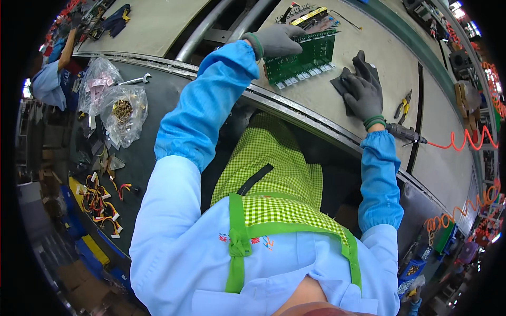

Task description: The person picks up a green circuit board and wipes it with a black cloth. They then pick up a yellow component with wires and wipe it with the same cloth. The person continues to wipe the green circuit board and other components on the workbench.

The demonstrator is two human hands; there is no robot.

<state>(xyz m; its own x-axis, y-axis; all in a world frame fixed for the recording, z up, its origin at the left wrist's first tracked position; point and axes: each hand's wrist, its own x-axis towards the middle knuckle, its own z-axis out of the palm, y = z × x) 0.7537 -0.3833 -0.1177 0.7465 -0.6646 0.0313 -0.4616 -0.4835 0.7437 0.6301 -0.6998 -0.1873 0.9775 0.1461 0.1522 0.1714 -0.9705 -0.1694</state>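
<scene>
My left hand [276, 42], in a grey glove, grips the upper left edge of a green circuit board [300, 59]. The board leans over the pale bench top, with a row of white connectors along its near edge. To the right, my gloved right hand [363, 94] has its fingers over a dark grey flat piece [341, 95]; the index finger stretches forward while the others bend onto the piece. Much of that piece is hidden under the hand. Beside my right wrist lies a pneumatic screwdriver [405, 132] with a red coiled hose.
Yellow-handled pliers [404, 108] lie right of my right hand. Behind the board is a strip of parts [311, 18]. Metal rollers [203, 31] stand left. Plastic bags [124, 113], a wrench [138, 80] and wire harnesses [100, 203] lie on the left surface. Another person [50, 84] works at far left.
</scene>
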